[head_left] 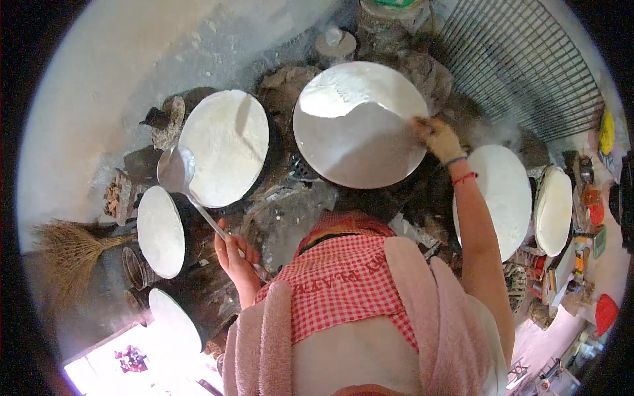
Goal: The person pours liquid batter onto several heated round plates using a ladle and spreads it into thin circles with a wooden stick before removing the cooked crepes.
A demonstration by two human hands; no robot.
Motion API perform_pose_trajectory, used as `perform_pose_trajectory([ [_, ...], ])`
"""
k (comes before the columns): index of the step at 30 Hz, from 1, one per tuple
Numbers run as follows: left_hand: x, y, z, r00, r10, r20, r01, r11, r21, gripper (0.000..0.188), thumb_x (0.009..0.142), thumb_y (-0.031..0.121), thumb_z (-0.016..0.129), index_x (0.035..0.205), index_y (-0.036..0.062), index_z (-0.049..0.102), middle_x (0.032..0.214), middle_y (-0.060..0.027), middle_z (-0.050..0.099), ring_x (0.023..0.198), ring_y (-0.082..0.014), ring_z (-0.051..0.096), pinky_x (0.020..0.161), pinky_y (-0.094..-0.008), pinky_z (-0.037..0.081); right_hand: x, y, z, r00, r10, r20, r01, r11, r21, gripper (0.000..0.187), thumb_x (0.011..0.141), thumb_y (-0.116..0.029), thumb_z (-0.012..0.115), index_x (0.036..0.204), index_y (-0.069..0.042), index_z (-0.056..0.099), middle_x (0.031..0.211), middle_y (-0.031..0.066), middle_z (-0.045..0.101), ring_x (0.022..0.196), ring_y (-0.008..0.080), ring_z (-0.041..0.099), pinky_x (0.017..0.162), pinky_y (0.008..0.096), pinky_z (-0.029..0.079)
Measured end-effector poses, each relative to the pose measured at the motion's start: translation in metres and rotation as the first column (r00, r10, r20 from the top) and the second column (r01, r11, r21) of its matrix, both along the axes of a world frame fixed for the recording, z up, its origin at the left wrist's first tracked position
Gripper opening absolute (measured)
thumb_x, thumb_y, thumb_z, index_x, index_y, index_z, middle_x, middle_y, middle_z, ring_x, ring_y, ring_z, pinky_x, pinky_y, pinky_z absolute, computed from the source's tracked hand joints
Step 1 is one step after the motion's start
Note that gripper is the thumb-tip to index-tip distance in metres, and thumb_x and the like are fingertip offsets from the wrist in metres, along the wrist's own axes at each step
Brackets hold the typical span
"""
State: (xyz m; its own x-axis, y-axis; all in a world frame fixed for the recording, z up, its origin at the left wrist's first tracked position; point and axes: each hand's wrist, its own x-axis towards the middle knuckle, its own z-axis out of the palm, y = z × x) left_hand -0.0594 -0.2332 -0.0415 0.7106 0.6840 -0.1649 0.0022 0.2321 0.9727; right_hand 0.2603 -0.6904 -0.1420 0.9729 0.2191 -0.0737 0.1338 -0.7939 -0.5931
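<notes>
My left hand [239, 256] is closed around the long handle of a metal ladle [176, 169]. The ladle's round bowl hangs over the near left edge of a round white-coated griddle [228, 148]. At the centre, a larger round griddle [360, 162] has a bright white layer [350, 92] over its far part, ending in a wavy edge; the nearer part looks grey. My right hand [441, 140] is at this griddle's right rim, fingers bent together and partly blurred. What they pinch, if anything, I cannot make out. Dark and red bands circle my right wrist.
More round white-topped griddles stand left [160, 231], lower left [174, 319] and right [498, 198], with another white disc [553, 210] at far right. A straw broom [76, 254] lies left. A wire grid [522, 63] leans at the far right. Haze hangs near the right griddle.
</notes>
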Motion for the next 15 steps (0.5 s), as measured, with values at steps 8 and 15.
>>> perform_pose_trajectory([
  [8, 0.042, 0.016, -0.002, 0.994, -0.075, -0.080, 0.069, 0.995, -0.074, 0.043, 0.110, 0.021, 0.050, 0.150, 0.0075, 0.046, 0.076, 0.0016, 0.047, 0.051, -0.0068, 0.038, 0.044, -0.0241, 0.031, -0.038, 0.077, 0.043, 0.980, 0.176, -0.097, -0.177, 0.984, 0.007, 0.043, 0.096, -0.026, 0.065, 0.134, -0.006, 0.066, 0.130, 0.0148, 0.070, 0.113, 0.0241, 0.069, 0.096, 0.0370, 0.054],
  [15, 0.077, 0.035, -0.024, 0.900, -0.334, -0.281, 0.363, 0.930, 0.058, 0.052, 0.110, 0.017, 0.048, 0.158, 0.0031, 0.036, 0.075, 0.0003, 0.049, 0.053, -0.0061, 0.039, 0.046, -0.0243, 0.033, -0.021, 0.052, -0.006, 1.000, -0.010, 0.018, 0.009, 0.999, 0.043, 0.045, 0.103, -0.046, 0.055, 0.133, -0.016, 0.068, 0.127, 0.0135, 0.070, 0.115, 0.0316, 0.068, 0.098, 0.0400, 0.053],
])
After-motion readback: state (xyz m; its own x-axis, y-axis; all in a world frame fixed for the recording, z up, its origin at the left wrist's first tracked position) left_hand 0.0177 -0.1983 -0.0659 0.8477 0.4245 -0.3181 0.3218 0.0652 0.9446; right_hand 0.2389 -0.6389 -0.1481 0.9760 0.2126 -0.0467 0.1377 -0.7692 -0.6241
